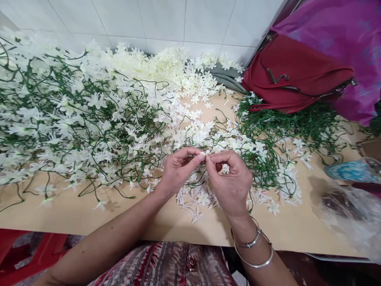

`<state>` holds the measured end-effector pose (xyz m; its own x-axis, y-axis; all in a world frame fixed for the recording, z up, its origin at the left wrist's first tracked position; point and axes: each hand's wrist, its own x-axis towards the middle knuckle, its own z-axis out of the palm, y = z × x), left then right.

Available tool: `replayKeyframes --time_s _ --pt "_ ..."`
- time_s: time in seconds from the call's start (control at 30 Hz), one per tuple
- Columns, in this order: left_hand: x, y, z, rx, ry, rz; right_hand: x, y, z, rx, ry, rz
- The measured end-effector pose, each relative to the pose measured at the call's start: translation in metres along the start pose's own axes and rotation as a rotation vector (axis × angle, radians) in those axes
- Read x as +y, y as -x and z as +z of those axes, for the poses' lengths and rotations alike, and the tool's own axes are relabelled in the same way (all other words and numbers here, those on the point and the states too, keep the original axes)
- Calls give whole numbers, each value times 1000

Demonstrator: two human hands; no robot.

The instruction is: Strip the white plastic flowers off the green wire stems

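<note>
My left hand (177, 170) and my right hand (230, 178) meet at the fingertips over the near middle of the table. Between them is a small white artificial flower (205, 153), pinched by thumb and forefinger on both sides; most of it is hidden by the fingers. Just beyond and beneath the hands lie loose white flower heads (195, 135). Thin white stamen pieces (195, 202) are scattered under my right hand. Green plastic stems (263, 163) lie in a tangle to the right of it.
A large heap of white flowers on green stems (89, 119) covers the table's left. A red bag (297, 75) and purple plastic bag (351, 47) stand at the back right. A clear plastic bag (354, 214) lies near right. White tiles (163, 20) line the wall behind.
</note>
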<state>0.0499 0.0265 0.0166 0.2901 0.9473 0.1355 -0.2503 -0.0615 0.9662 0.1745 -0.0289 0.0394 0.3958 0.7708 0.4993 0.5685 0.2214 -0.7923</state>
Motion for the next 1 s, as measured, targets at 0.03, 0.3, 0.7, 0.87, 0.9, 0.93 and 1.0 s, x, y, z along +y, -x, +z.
replayKeyframes --time_s 0.03,0.3,0.7,0.87,0.9,0.93,1.0 --pt "0 0 -1 1 -25 8 0 0 0 -6 6 13" --pt "-1 -1 -6 -69 -47 1 9 -9 -7 -138 -80 125" --pt "7 -11 -14 -33 427 -118 29 -11 -4 -256 -529 320" --pt "16 -12 -21 0 431 -124 23 -12 -8 -582 -684 333" --pt "17 -12 -21 13 431 -111 20 -12 -9 -658 -668 314" --pt "17 -12 -20 33 432 -98 17 -12 -9 -731 -639 290" --pt "18 -12 -17 68 432 -80 12 -11 -8 -836 -570 248"
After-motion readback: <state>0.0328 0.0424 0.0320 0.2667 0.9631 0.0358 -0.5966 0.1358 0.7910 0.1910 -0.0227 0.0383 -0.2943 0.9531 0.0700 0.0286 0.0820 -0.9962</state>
